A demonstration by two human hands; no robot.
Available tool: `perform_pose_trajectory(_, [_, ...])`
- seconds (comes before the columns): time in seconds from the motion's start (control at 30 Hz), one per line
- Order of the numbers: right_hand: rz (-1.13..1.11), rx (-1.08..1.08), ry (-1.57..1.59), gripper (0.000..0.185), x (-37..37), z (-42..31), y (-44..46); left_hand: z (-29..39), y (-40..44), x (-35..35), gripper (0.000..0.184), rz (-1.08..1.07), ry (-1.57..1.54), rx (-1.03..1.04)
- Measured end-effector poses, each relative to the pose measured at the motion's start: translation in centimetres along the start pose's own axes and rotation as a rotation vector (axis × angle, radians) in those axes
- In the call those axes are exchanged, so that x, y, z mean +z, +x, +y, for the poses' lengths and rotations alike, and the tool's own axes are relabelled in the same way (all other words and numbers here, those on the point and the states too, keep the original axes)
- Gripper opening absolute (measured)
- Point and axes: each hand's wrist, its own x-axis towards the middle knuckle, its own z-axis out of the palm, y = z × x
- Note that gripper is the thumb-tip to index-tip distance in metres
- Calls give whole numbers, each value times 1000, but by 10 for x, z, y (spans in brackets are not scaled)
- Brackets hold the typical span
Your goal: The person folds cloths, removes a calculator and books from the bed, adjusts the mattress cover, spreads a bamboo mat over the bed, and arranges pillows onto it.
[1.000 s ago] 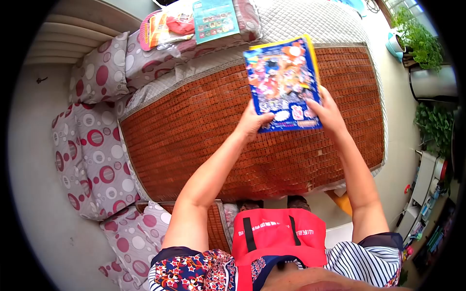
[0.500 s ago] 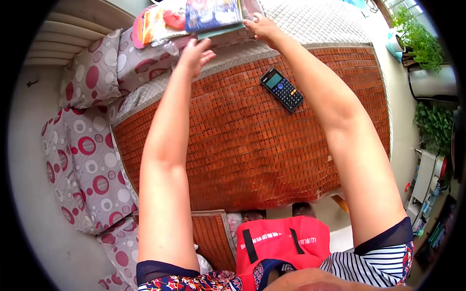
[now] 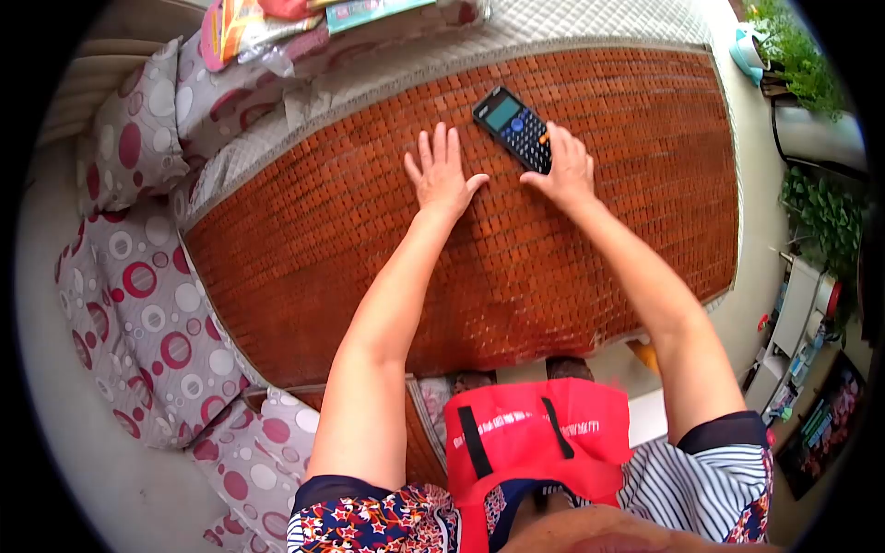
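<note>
A black calculator (image 3: pixel 503 118) with a grey-green screen and a blue round key lies slanted on the reddish-brown tile mat (image 3: pixel 369 295). My right hand (image 3: pixel 566 171) is closed around its lower end, thumb on the near left edge and fingers along the right side. To the left of the calculator, my left hand (image 3: pixel 442 177) rests on the mat, palm down, with its fingers spread and nothing in them.
Packets and a light-blue book (image 3: pixel 378 9) lie at the far left on white quilted bedding (image 3: pixel 590 28). Circle-patterned cushions (image 3: pixel 157 304) line the left side. Potted plants (image 3: pixel 802 55) stand at the right. A red apron (image 3: pixel 535 433) hangs at my front.
Both hands have come back from the books and packets at the far side. My right hand has taken hold of the calculator, and my left has settled on the mat. The view has shifted.
</note>
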Motion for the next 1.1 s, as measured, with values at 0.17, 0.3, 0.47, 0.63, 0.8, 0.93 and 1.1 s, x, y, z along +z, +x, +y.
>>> perform_pose_trajectory(0.17, [14,-5,167,89,6,-16,29,-43,44,1,93,-45,35,-144])
perform_pose_trajectory(0.3, [-147,240,871,79,-22,-64,56,-39,54,-17,100,-306,78,-186])
perform_pose_trajectory(0.47, [-21,93,863,76,-46,-130,131,-39,58,-16,100,-320,61,-188])
perform_pose_trajectory(0.63, [249,-8,389,67,-22,-165,255,-45,58,-10,96,-317,-11,-175])
perform_pose_trajectory(0.8, [360,-60,378,64,-25,-194,325,-51,58,-3,94,-280,-52,-143])
perform_pose_trajectory(0.93, [644,-362,279,68,-15,-186,308,-56,60,5,94,-233,-60,-127])
perform_pose_trajectory(1.1, [266,-593,405,34,30,-157,181,-60,59,16,95,-142,-55,-109])
